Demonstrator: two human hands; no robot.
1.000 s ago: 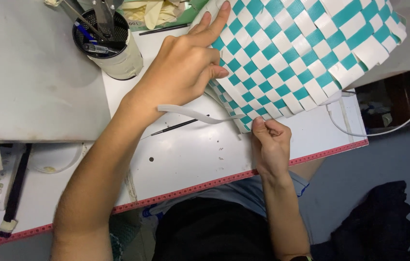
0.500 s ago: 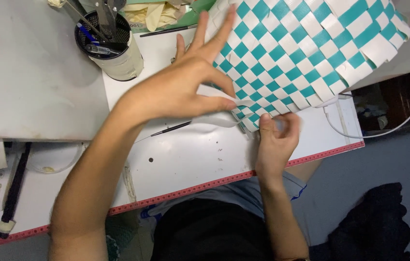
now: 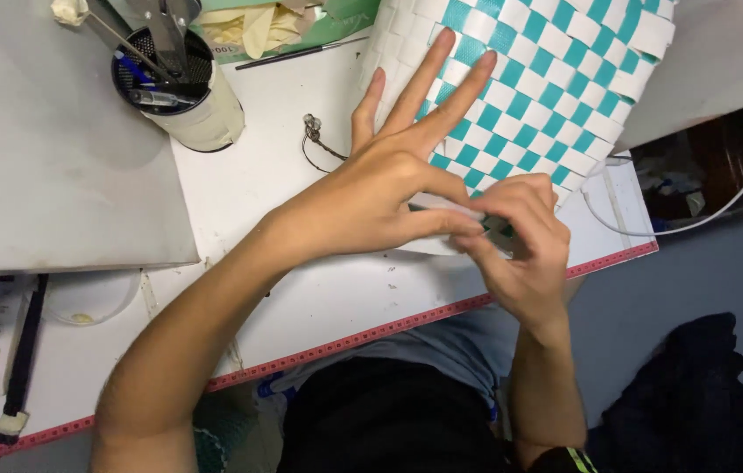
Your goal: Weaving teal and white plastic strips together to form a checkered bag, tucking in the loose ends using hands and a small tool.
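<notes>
A woven panel (image 3: 564,70) of teal and white strips lies on the white table (image 3: 328,307), its lower corner near the front edge. My left hand (image 3: 380,188) rests on that corner, three fingers spread flat over the weave, thumb and forefinger pinching a white strip (image 3: 446,203). My right hand (image 3: 520,241) meets it from below, fingers curled and pinching the same strip end at the panel's edge. The strip's tip is hidden between the fingers.
A round cup (image 3: 183,88) holding pens and tools stands at the back left. A grey board (image 3: 47,166) covers the table's left side. A small metal ring with wire (image 3: 312,130) lies near the panel. A white cable (image 3: 704,210) hangs at right. A red ruler strip (image 3: 371,337) lines the table's front edge.
The panel has shifted up and left. My left hand moved down to its lower corner and spread its fingers; my right hand rose to meet it and both now pinch the strip.
</notes>
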